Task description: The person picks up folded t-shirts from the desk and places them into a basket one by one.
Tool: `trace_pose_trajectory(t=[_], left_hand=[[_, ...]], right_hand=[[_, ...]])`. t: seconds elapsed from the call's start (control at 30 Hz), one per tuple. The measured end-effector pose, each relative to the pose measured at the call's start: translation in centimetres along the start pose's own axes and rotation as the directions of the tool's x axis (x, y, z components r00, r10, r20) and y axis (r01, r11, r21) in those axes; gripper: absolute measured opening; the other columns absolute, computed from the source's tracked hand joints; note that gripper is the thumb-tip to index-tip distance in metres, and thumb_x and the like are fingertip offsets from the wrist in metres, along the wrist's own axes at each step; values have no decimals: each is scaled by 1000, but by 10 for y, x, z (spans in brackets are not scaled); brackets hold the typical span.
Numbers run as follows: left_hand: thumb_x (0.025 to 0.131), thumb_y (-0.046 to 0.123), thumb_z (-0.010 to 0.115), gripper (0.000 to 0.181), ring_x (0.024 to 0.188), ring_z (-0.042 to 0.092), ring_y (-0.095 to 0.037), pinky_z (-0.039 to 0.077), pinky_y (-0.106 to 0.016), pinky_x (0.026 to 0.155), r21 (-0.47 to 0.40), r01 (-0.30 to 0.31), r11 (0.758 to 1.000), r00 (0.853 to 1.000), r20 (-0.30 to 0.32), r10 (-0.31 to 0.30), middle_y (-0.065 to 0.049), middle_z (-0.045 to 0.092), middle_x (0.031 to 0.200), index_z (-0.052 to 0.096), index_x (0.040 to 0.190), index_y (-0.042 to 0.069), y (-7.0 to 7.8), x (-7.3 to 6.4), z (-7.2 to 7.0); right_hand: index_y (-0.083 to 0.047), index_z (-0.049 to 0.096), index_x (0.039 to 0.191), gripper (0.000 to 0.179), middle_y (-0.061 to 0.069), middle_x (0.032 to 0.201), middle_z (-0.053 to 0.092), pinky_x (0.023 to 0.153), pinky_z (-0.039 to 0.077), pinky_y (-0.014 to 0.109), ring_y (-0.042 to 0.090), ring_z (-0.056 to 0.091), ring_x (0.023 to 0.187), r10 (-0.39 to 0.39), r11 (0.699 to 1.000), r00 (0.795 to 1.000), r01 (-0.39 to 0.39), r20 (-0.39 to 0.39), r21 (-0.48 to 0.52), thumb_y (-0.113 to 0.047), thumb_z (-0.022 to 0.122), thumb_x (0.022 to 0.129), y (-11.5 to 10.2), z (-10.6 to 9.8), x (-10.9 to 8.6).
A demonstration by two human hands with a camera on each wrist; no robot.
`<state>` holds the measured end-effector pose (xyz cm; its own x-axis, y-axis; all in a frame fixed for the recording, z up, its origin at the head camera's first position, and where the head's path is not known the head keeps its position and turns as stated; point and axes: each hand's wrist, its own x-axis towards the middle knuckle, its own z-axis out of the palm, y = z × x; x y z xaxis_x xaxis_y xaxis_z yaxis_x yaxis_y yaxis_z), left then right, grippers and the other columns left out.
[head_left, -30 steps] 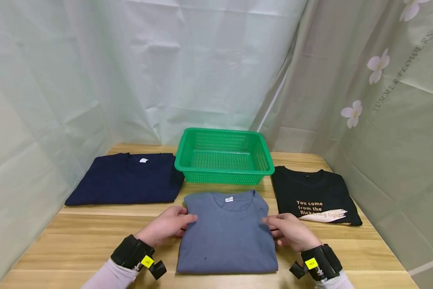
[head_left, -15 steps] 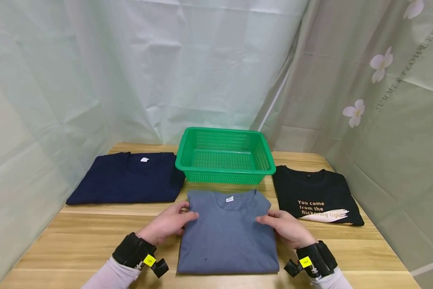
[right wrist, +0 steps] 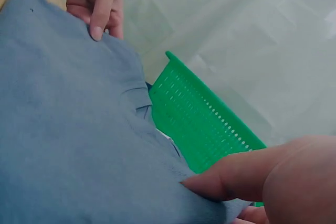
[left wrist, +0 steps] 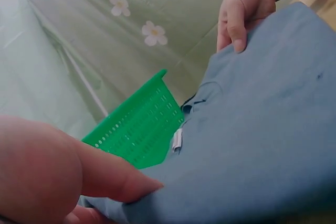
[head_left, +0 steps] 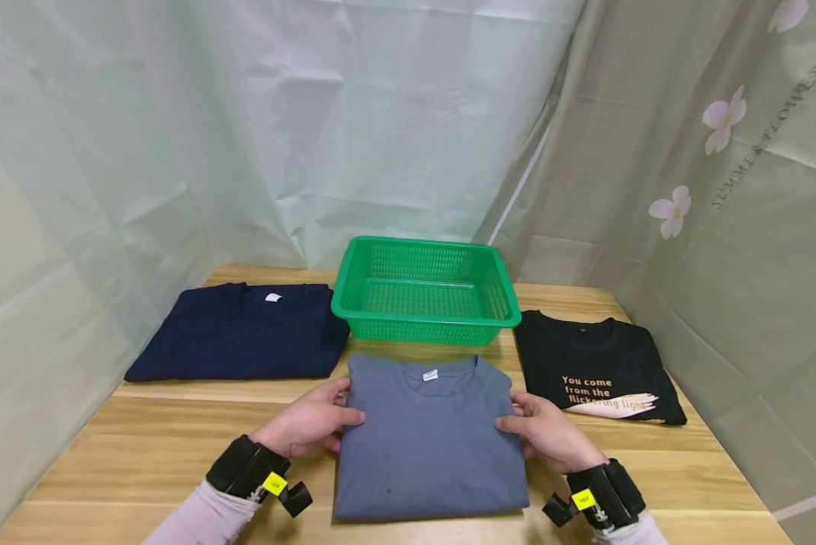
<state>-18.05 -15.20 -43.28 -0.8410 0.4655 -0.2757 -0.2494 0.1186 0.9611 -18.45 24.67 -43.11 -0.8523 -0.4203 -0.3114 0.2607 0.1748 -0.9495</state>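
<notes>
A folded grey-blue T-shirt (head_left: 431, 446) lies in front of me, its collar and white label toward the basket. My left hand (head_left: 309, 416) pinches its left edge, thumb on top and fingers partly hidden beneath. On the opposite edge my right hand (head_left: 551, 431) grips the cloth in the same way. In the left wrist view, the left thumb (left wrist: 121, 179) presses on the fabric. The right wrist view has the right thumb (right wrist: 226, 177) on the cloth. Whether the shirt's underside touches the table is hard to tell.
Behind the shirt stands a green plastic basket (head_left: 425, 321) with nothing in it. A folded navy T-shirt (head_left: 244, 341) lies at the left, a folded black printed T-shirt (head_left: 592, 356) at the right. Curtains (head_left: 381, 129) surround the wooden table (head_left: 142, 454).
My right hand has moved in over the shirt's edge, then slightly back out, and now grips it. The left hand keeps to the left edge. The grey-blue shirt has shifted a little.
</notes>
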Motion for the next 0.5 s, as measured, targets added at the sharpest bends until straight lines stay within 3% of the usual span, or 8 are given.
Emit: trace_pose_trajectory(t=[0.13, 0.5], left_hand=[[104, 2, 64, 77, 101, 72, -23, 67, -37, 75, -13, -21, 1000, 1000, -2, 21, -27, 63, 138, 21, 167, -9, 1, -3, -2], [105, 4, 67, 63, 94, 75, -20, 67, -33, 74, -21, -70, 997, 997, -14, 70, -16, 71, 125, 36, 159, -6, 26, -15, -4]], right_hand=[[12, 29, 165, 76, 7, 124, 77, 73, 68, 33, 16, 79, 94, -25, 999, 999, 24, -37, -28, -9, 69, 104, -2, -1, -4], [11, 21, 169, 81, 11, 137, 73, 81, 68, 36, 16, 78, 104, -78, 996, 996, 77, -32, -42, -11, 67, 107, -19, -7, -19]])
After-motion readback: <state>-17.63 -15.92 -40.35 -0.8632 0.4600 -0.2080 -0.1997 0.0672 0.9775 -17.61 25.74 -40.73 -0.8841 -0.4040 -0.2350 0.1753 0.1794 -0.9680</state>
